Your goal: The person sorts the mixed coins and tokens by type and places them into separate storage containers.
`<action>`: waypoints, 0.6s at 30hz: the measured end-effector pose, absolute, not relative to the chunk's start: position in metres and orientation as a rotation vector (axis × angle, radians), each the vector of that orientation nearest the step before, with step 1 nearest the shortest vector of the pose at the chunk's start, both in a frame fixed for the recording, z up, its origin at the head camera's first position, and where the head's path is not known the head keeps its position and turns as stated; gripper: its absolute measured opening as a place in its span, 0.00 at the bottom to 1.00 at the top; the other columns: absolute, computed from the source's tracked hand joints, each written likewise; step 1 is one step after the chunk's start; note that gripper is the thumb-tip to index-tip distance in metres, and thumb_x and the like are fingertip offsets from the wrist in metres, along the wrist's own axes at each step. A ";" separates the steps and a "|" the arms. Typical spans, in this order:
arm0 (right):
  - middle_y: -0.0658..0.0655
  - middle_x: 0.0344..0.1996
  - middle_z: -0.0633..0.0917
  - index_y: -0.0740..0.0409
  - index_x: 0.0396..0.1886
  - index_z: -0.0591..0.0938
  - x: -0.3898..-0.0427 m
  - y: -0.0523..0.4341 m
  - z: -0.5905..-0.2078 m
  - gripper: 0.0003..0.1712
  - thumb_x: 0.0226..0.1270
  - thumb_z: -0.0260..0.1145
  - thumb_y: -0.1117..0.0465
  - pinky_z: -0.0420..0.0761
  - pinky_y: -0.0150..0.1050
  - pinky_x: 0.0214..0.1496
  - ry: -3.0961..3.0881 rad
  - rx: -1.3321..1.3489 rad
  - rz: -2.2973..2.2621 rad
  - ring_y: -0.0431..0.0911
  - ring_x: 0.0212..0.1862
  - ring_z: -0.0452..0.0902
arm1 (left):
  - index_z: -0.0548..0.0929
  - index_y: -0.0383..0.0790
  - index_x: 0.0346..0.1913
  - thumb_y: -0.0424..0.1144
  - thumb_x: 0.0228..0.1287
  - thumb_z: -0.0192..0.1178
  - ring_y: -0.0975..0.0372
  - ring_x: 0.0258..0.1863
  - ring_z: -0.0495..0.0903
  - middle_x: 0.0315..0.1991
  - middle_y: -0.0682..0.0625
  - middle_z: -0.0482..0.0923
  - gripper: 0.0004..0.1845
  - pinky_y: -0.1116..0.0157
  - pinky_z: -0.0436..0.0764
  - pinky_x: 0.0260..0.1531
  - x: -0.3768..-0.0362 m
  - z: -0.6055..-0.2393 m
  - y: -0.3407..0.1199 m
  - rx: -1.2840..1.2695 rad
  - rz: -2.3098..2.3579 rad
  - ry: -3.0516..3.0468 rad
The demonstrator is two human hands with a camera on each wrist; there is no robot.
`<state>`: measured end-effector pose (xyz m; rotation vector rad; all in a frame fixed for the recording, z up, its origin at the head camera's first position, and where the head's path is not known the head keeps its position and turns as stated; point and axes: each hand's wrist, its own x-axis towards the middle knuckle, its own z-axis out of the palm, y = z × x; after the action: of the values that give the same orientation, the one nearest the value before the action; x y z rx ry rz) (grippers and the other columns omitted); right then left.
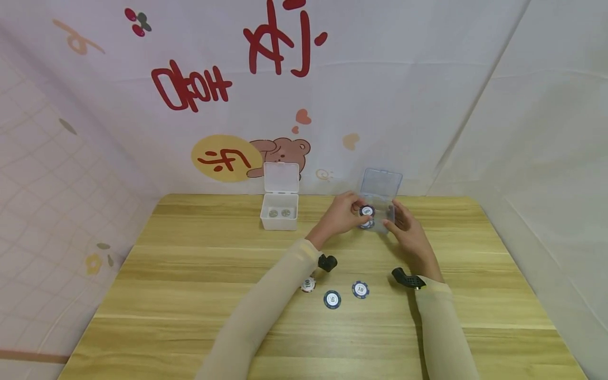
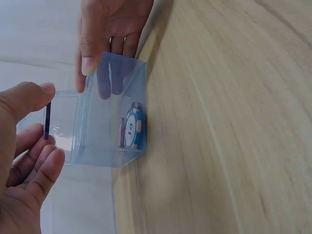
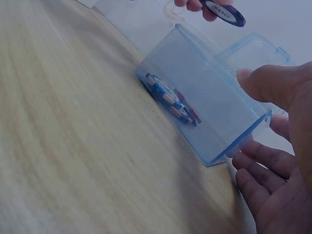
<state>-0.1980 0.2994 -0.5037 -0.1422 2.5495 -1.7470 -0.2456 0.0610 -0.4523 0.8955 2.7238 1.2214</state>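
The left hand pinches a dark chip between thumb and fingertips and holds it just above the open top of the blue box, which sits on the wooden table near its far edge. In the right wrist view the chip hangs over the box's near wall, not yet inside. The right hand rests against the box's right side with its fingers straight and loosely spread (it grips nothing); in the left wrist view its fingers lie along the far wall of the box. The box's hinged lid stands open and leans back toward the cloth wall. Inside the box lie a few chips, blue and white with some red showing, stacked flat on the floor of the box.

To the left of the blue box, well apart, stands a white box with its lid up and two grey discs inside. Nearer the person, three chips lie flat on the table: a white one marked 100, touching the left sleeve, a blue one marked 50, and a blue one marked 10. A black camera mount sits at each wrist.
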 end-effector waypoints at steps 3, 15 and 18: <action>0.68 0.80 0.59 0.53 0.85 0.50 -0.203 0.304 -0.516 0.47 0.76 0.65 0.52 0.58 0.63 0.77 2.573 -0.139 -1.737 0.67 0.79 0.56 | 0.86 0.40 0.53 0.46 0.62 0.74 0.65 0.40 0.76 0.44 0.52 0.80 0.20 0.75 0.76 0.40 -0.248 -0.452 0.066 0.876 1.204 2.725; 0.74 0.79 0.57 0.57 0.84 0.50 -0.194 0.296 -0.493 0.45 0.77 0.64 0.60 0.56 0.64 0.78 2.545 -0.124 -1.737 0.70 0.79 0.53 | 0.85 0.40 0.52 0.45 0.64 0.73 0.65 0.43 0.78 0.46 0.50 0.80 0.18 0.76 0.77 0.41 -0.256 -0.453 0.082 0.817 1.193 2.698; 0.76 0.78 0.57 0.60 0.83 0.51 -0.191 0.293 -0.486 0.44 0.76 0.63 0.61 0.57 0.64 0.78 2.556 -0.128 -1.718 0.71 0.78 0.54 | 0.85 0.39 0.52 0.44 0.64 0.73 0.64 0.44 0.78 0.47 0.49 0.80 0.18 0.75 0.77 0.42 -0.257 -0.455 0.085 0.803 1.200 2.684</action>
<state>-0.1908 0.2930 -0.4861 -0.1281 2.5564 -1.7178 -0.2569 0.0850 -0.4550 0.8026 2.6840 1.2005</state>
